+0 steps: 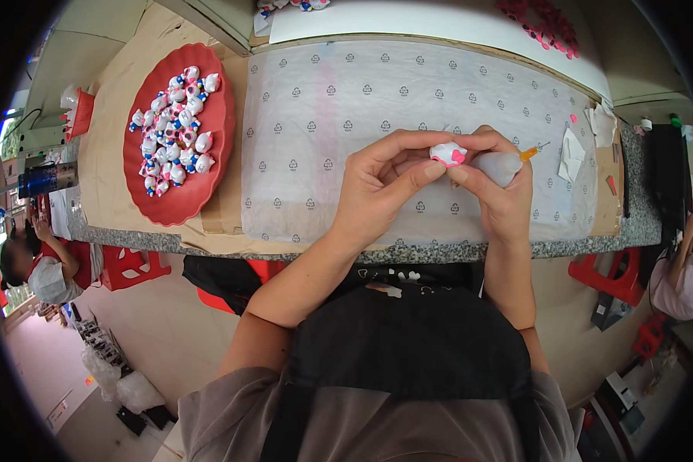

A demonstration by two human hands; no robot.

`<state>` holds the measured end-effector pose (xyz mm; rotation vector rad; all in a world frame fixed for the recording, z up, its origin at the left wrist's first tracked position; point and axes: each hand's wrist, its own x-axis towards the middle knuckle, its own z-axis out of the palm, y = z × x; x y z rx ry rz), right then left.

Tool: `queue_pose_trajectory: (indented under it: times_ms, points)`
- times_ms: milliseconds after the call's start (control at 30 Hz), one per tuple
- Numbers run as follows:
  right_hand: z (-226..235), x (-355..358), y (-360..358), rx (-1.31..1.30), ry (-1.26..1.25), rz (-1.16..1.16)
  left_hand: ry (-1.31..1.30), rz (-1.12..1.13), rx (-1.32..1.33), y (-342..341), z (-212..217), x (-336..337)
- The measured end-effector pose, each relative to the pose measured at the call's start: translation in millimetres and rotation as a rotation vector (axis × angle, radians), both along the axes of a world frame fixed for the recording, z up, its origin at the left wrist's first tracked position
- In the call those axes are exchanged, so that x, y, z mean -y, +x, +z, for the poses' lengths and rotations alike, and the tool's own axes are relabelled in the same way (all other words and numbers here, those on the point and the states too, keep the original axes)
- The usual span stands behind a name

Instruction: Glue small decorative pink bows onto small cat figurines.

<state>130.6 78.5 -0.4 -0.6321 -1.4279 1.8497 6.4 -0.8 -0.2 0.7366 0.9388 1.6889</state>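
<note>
A small white figurine head with pink parts (448, 155) is pinched between the fingertips of both hands, above the sheeted worktop. My left hand (389, 173) is closed on its left side, thumb below and forefinger above. My right hand (500, 181) grips its right side with thumb and forefinger. A translucent squeeze bottle (498, 166) with an amber tip (528, 154) and a thin needle also sits in my right hand, held against the palm and pointing right. The other fingers of that hand are partly hidden behind the bottle.
At the left stands a red scalloped plate (142, 100) bearing many small white, blue and pink figurines (174, 127). A printed translucent sheet (300, 115) covers the worktop. Crumpled white paper (570, 156) lies at right; pink pieces (543, 27) lie at the back. Other people sit at both sides.
</note>
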Motion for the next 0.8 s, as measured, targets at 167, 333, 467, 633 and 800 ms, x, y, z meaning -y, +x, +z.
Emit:
queue_pose_trajectory:
  times_ms: [167, 333, 467, 633, 800]
  points:
    - [4.7, 0.5, -2.9, 0.028, 0.070, 0.005, 0.025, -0.026, -0.016, -5.4, -3.4, -0.7]
    - [9.6, 3.3, -7.5, 0.084, 0.104, -0.015, 0.008, 0.065, -0.119, -4.4, 2.2, 4.1]
    - [3.4, 0.6, 1.5, 0.114, 0.071, -0.059, 0.042, 0.123, -0.301, 4.1, -7.4, -2.0]
    - [11.4, 6.5, 2.7, 0.105, 0.011, -0.035, 0.065, 0.002, -0.223, 1.9, -3.8, 3.1]
    - [10.7, 10.4, -5.5, 0.123, 0.086, -0.020, 0.035, 0.140, -0.365, -1.1, -0.3, 8.8]
